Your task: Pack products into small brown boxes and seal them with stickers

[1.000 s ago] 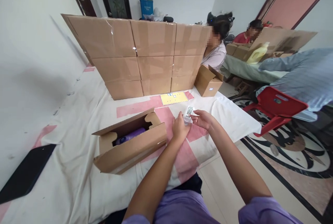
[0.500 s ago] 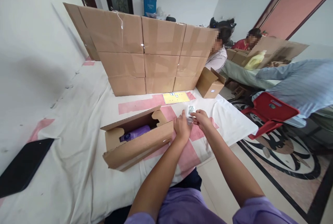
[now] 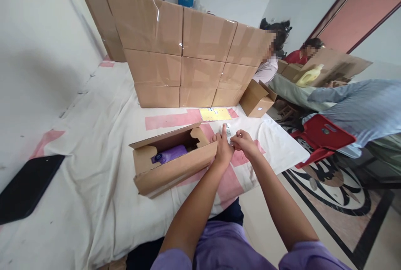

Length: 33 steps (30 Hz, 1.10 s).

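Both of my hands meet over the pink-and-white sheet, pinching a small clear packet (image 3: pixel 227 131) with a printed label between them. My left hand (image 3: pixel 223 150) is closed on its near side, thumb up. My right hand (image 3: pixel 243 143) is closed on its right side. Just left of my hands lies an open cardboard box (image 3: pixel 171 169) with its lid flaps up. Inside it rests a purple bottle (image 3: pixel 171 153) on its side.
A wall of stacked sealed cartons (image 3: pixel 184 54) stands behind. A yellow label sheet (image 3: pixel 215 114) lies before it, an open small carton (image 3: pixel 257 98) to its right. A black tablet (image 3: pixel 25 185) lies far left. Two other people sit at back right by a red stool (image 3: pixel 321 136).
My hands drew closer together and a little toward the open box; the packet is turned more edge-on. The view tilted downward and shifted slightly.
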Each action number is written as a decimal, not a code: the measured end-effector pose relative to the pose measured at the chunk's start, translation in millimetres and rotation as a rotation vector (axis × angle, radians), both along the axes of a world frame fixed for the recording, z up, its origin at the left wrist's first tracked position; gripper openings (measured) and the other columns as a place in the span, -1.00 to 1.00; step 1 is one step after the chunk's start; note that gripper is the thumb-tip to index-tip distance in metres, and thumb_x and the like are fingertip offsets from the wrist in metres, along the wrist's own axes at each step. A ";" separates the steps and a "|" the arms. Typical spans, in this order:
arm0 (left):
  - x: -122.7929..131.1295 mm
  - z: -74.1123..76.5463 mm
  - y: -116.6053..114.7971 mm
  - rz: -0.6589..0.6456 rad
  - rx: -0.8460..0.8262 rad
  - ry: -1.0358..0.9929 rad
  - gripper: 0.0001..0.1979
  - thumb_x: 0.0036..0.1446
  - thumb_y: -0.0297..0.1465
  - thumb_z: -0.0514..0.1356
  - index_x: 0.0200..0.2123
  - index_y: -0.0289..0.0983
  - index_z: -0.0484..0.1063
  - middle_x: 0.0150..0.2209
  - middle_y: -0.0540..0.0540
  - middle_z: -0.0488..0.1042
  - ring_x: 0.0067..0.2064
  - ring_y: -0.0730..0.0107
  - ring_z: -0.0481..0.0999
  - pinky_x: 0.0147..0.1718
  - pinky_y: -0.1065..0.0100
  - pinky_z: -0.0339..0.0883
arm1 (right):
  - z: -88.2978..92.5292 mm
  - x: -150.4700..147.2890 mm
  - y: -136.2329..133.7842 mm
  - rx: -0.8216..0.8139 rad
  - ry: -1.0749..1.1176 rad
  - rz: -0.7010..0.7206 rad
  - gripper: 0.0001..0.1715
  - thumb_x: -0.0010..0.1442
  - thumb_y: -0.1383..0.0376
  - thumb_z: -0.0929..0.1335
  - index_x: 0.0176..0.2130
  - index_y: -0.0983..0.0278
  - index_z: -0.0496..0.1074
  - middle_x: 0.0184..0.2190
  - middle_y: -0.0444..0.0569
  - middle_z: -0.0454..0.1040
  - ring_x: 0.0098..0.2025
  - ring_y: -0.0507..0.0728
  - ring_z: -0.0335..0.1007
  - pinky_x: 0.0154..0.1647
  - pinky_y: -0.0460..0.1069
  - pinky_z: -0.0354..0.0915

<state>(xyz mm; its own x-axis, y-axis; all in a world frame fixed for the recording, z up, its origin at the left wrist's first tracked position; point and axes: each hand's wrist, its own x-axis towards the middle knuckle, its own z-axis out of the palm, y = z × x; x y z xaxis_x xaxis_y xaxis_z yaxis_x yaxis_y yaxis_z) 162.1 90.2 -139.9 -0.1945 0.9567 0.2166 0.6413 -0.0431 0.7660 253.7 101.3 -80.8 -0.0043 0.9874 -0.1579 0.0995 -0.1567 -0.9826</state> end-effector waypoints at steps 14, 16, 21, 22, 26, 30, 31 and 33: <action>-5.7 2.0 6.0 -0.004 0.019 -0.036 -0.10 -0.11 -0.29 0.43 0.30 -0.13 0.15 0.39 -0.26 0.15 0.35 -0.01 0.15 0.31 0.05 -0.01 | 17.2 28.7 29.9 -0.126 -0.093 0.241 -0.47 -0.21 0.44 0.48 -0.49 0.17 0.04 -0.74 -0.38 0.02 -0.69 -0.12 -0.15 -0.67 -0.14 -0.21; -5.3 0.4 7.3 0.001 0.014 -0.034 -0.12 -0.08 -0.25 0.42 0.30 -0.15 0.15 0.38 -0.28 0.17 0.34 -0.02 0.17 0.30 0.06 0.00 | 18.3 32.7 32.3 -0.164 -0.100 0.253 -0.47 -0.23 0.46 0.48 -0.50 0.17 0.05 -0.74 -0.38 0.00 -0.70 -0.13 -0.17 -0.67 -0.14 -0.22; -5.1 -1.4 8.2 0.002 0.008 -0.012 -0.12 -0.06 -0.22 0.42 0.31 -0.12 0.14 0.38 -0.28 0.17 0.34 -0.04 0.17 0.29 0.08 0.01 | 13.2 41.3 30.9 -0.224 -0.069 0.251 -0.51 -0.21 0.44 0.46 -0.52 0.18 0.05 -0.73 -0.37 0.00 -0.69 -0.14 -0.20 -0.67 -0.15 -0.24; -5.1 -1.5 8.2 0.004 0.007 -0.006 -0.12 -0.05 -0.23 0.41 0.31 -0.11 0.13 0.38 -0.27 0.18 0.34 -0.04 0.18 0.29 0.08 0.01 | 11.5 42.7 30.0 -0.231 -0.054 0.251 -0.53 -0.21 0.43 0.45 -0.52 0.18 0.06 -0.73 -0.36 -0.01 -0.69 -0.14 -0.20 -0.67 -0.15 -0.24; -5.2 -2.4 8.5 0.006 0.013 0.018 -0.15 -0.02 -0.24 0.38 0.32 -0.11 0.12 0.37 -0.26 0.18 0.33 -0.04 0.20 0.28 0.06 0.01 | 6.1 47.6 25.5 -0.248 -0.003 0.253 -0.53 -0.19 0.42 0.45 -0.52 0.18 0.05 -0.73 -0.36 -0.02 -0.67 -0.14 -0.23 -0.67 -0.15 -0.25; -5.1 -4.1 9.3 0.003 0.029 0.028 -0.15 -0.03 -0.23 0.38 0.31 -0.13 0.14 0.37 -0.27 0.19 0.31 -0.07 0.22 0.28 0.05 0.02 | 3.1 51.2 20.0 -0.246 0.019 0.242 -0.54 -0.17 0.40 0.45 -0.52 0.18 0.05 -0.73 -0.38 -0.05 -0.68 -0.14 -0.24 -0.67 -0.15 -0.27; -5.0 -4.4 9.4 0.003 0.033 0.029 -0.14 -0.04 -0.23 0.39 0.31 -0.13 0.14 0.36 -0.27 0.19 0.31 -0.07 0.23 0.27 0.04 0.02 | 2.5 51.7 18.5 -0.238 0.023 0.239 -0.54 -0.16 0.40 0.45 -0.52 0.18 0.05 -0.72 -0.38 -0.06 -0.68 -0.14 -0.24 -0.66 -0.15 -0.26; -4.8 -4.8 9.5 0.004 0.037 0.030 -0.14 -0.04 -0.22 0.39 0.31 -0.14 0.14 0.36 -0.28 0.19 0.30 -0.09 0.23 0.27 0.03 0.02 | 1.2 52.0 15.5 -0.215 0.032 0.235 -0.55 -0.14 0.39 0.45 -0.51 0.18 0.06 -0.71 -0.36 -0.03 -0.67 -0.13 -0.22 -0.65 -0.16 -0.25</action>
